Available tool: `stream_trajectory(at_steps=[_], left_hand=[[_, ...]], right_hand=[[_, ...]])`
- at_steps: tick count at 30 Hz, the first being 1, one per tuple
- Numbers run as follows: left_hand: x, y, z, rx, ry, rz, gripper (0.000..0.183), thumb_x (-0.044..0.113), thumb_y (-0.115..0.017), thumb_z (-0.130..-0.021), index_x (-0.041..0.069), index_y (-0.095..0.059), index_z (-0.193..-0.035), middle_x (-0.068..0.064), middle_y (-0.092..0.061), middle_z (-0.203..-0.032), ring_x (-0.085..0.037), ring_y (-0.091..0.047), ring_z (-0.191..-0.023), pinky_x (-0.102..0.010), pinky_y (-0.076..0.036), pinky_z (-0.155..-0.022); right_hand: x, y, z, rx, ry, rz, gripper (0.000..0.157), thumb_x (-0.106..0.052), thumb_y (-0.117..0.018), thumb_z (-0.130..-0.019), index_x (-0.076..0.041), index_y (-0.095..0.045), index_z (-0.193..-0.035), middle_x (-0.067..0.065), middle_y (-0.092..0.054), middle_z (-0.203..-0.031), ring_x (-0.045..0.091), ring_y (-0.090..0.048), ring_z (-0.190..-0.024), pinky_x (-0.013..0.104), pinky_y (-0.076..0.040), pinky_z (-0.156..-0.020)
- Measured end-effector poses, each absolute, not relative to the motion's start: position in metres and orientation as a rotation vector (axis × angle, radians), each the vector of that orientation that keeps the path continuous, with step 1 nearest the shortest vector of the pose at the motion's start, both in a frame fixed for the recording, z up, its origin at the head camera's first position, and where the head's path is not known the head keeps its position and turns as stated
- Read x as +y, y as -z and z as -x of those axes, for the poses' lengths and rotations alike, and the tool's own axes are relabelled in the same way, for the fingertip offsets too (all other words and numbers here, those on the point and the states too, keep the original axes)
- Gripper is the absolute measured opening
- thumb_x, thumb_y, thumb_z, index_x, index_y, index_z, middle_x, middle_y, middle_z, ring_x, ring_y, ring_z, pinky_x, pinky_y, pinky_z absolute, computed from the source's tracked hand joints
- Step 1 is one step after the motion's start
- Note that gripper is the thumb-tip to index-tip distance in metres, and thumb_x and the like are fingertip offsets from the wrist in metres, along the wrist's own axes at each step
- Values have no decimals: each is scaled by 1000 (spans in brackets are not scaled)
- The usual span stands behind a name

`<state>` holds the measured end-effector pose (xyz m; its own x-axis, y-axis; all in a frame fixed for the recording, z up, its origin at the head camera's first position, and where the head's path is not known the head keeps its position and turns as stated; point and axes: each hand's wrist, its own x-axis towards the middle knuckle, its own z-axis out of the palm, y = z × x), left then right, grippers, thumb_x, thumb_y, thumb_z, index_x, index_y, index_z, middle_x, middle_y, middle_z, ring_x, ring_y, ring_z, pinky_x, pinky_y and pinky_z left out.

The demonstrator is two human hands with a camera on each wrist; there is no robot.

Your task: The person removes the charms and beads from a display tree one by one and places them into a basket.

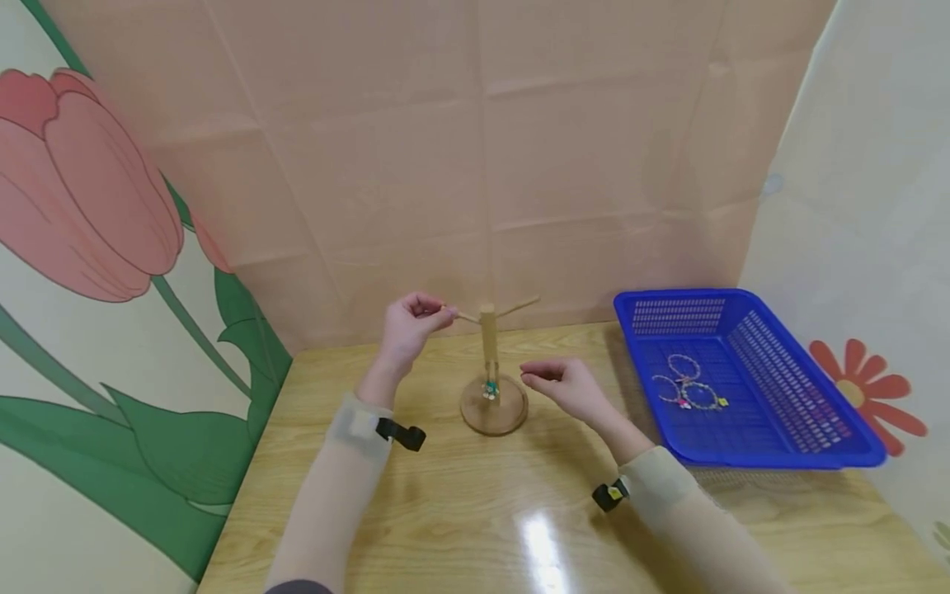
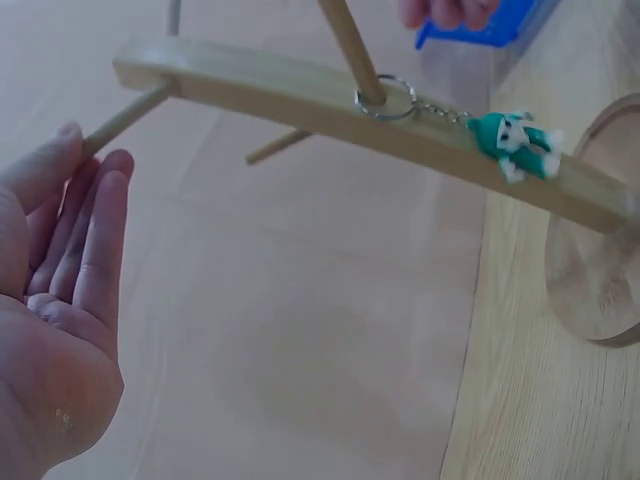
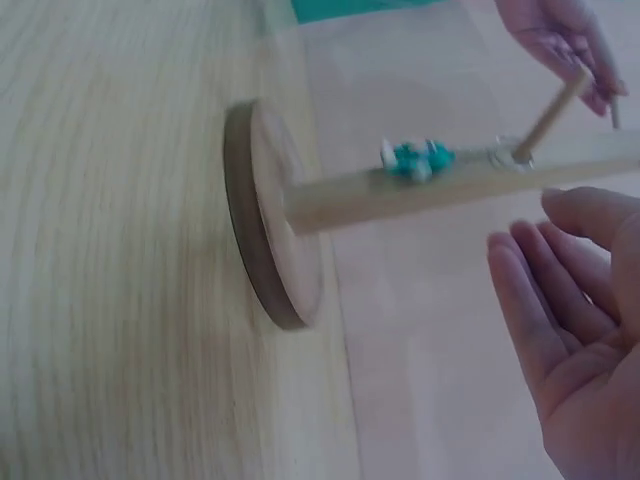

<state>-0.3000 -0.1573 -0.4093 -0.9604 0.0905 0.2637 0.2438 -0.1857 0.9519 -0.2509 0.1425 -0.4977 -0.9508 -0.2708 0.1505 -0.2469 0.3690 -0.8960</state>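
A wooden peg stand (image 1: 488, 334) with a round base (image 1: 512, 412) stands on the table. On its front peg hangs a keychain (image 2: 515, 140) by its metal ring, with a small green and white figure at the end of a short chain. My left hand (image 1: 410, 330) pinches the end of the stand's left peg (image 2: 125, 122) between thumb and fingers. To the right of the post, my right hand (image 1: 567, 386) is apart from the stand, fingers extended and holding nothing. In the right wrist view, the stand and figure look blurred.
On the right of the table sits a blue plastic basket (image 1: 742, 460). Several beaded rings with small charms (image 1: 700, 396) lie in it. A peach cloth backdrop (image 1: 386, 181) rises behind the table (image 1: 445, 511), and flower-printed panels flank it.
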Motion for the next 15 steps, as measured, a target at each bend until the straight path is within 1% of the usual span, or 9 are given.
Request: stream_trajectory(at_steps=[5,8,12,15], left_hand=[[-153,412,293,-1931,2267,451,19,-9,-82,-90,8,-73,-89,-11,-78,-92,-22,-78,-85,-33,-66,-80],[-150,415,290,-1948,2211,474,17,-4,-85,-89,8,-73,-88,-8,-79,-90,-21,-78,-84,-32,-66,-79],[-146,414,287,-1961,2152,488,17,-2,-87,-88,8,-73,-86,-7,-79,-89,-17,-76,-81,-30,-66,-76],[-145,412,287,-1956,2137,490,18,-2,-88,-87,10,-74,-85,-7,-79,-89,-17,-76,-80,-30,-66,-76]], right_hand=[[130,504,247,2692,1785,480,30,-24,-86,-95,-8,-81,-120,6,-81,-110,24,-78,-98,30,-65,-81],[123,508,245,2748,1837,463,30,-21,-88,-92,-8,-82,-118,10,-81,-108,24,-79,-95,30,-66,-80],[114,510,243,2803,1897,414,33,-18,-91,-89,-4,-81,-117,15,-81,-106,26,-79,-93,29,-65,-79],[107,509,243,2823,1943,382,35,-17,-91,-88,-3,-81,-118,13,-81,-106,28,-79,-93,29,-66,-79]])
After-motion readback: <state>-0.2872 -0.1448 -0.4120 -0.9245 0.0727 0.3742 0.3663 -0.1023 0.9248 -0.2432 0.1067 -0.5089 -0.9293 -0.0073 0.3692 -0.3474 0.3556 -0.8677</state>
